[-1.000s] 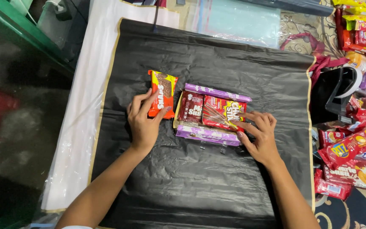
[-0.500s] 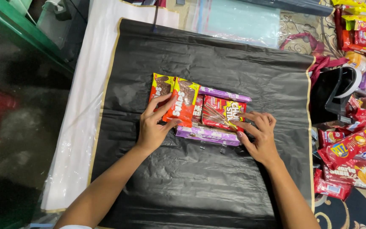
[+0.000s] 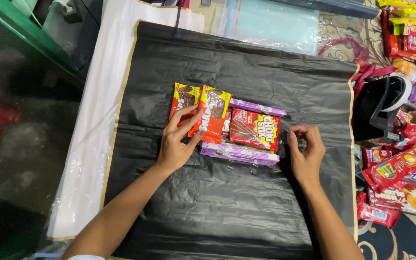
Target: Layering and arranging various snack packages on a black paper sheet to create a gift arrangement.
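We note the black sheet [image 3: 227, 212] is bare along its near edge and far edge, so a hand could pass there. The snack cluster [image 3: 227, 126] blocks the centre. Just past the right edge, a black tape dispenser [image 3: 379, 108] and a snack pile [image 3: 405, 173] crowd the approach. The left edge borders white plastic [image 3: 95, 144], unobstructed.

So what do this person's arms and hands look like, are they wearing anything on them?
Both forearms are bare from elbow to wrist. The left hand and right hand wear no gloves, and no rings, watch or bracelets show. Fingernails look short and unpainted, though small in the picture. A sliver of pale fabric, perhaps a sleeve edge, shows at the bottom by the left arm.
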